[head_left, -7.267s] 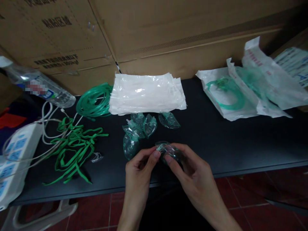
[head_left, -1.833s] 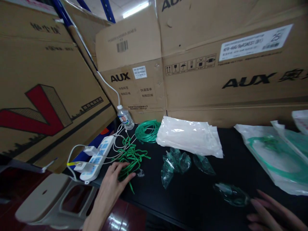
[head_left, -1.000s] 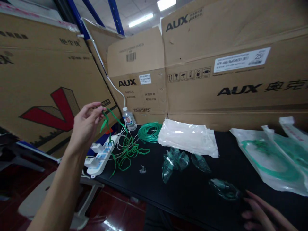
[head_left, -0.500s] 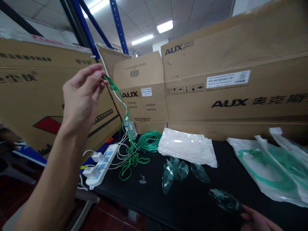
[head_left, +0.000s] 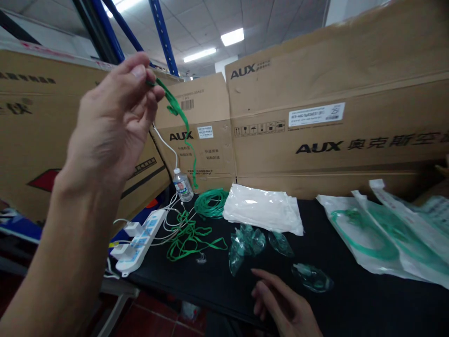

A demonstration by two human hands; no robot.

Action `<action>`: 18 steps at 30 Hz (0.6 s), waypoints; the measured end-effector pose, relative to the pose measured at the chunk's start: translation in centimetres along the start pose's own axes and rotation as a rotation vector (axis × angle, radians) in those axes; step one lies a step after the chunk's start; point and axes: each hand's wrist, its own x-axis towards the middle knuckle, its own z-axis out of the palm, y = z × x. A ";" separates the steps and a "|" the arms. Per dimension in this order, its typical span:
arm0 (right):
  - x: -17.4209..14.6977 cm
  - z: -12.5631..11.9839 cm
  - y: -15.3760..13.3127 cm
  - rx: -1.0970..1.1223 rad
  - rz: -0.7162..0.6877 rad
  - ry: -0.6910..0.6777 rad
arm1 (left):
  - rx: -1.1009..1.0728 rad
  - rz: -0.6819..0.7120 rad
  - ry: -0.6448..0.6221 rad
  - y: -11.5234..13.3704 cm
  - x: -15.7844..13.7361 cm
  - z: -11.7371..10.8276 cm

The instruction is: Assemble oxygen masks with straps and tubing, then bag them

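Left hand (head_left: 114, 112) pinches one green strap (head_left: 178, 110) up high, its tail dangling before the cartons (head_left: 266, 164). Right hand (head_left: 280, 299) is loosely parted, released, near the worktop's (head_left: 351, 304) front edge. I count one coil (head_left: 203, 209), one bottle (head_left: 182, 188), two lone masks (head_left: 313, 278); the clustered masks (head_left: 245, 243) overlap too much. Black surface separates the rightmost mask from the packs (head_left: 380, 264).

Cardbd boxes (head_left: 266, 161) stand behind blk table (head_left: 206, 283) — ceiling lts (head_left: 232, 37) lit, red flr (head_left: 147, 316).
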 end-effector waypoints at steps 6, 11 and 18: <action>2.6 1.7 -2.3 0.328 -0.058 -0.030 | -0.317 -0.246 -0.177 1.6 -5.3 4.0; 2.7 0.5 -3.3 0.271 -0.006 0.008 | -0.413 -0.659 -0.120 -2.8 -13.8 5.5; -2.6 -4.7 -0.8 0.113 0.076 0.212 | -0.234 -1.159 0.007 -8.1 -26.7 5.7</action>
